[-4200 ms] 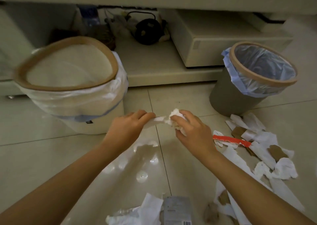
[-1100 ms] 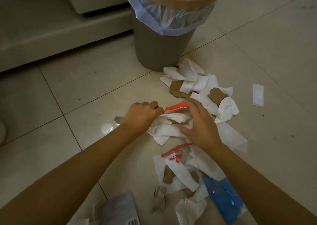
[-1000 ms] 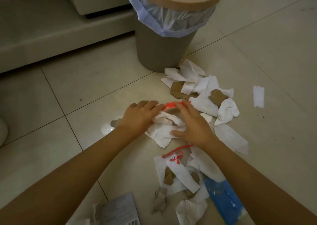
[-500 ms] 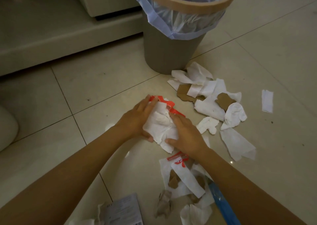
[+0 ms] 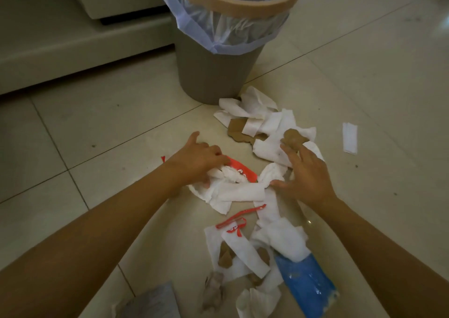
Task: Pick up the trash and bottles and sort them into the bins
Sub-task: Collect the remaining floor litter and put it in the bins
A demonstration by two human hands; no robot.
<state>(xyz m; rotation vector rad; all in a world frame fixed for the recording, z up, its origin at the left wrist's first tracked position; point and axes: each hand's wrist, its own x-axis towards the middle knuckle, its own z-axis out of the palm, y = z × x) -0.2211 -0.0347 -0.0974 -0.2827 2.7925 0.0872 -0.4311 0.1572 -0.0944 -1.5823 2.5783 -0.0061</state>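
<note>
Crumpled white tissue wad (image 5: 228, 186) lay on the tiled floor (image 5: 97, 147) over a red wrapper (image 5: 243, 170), gripped by the left hand (image 5: 196, 158) with curled fingers. Right hand (image 5: 308, 174) hovered spread, fingers straight (thumb near the wad). Beyond, more scraps before the lined grey bin (image 5: 211, 75).

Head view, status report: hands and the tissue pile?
Left hand grips tissue wad. Right hand open over scraps. Bin ahead, unobstructed.
</note>
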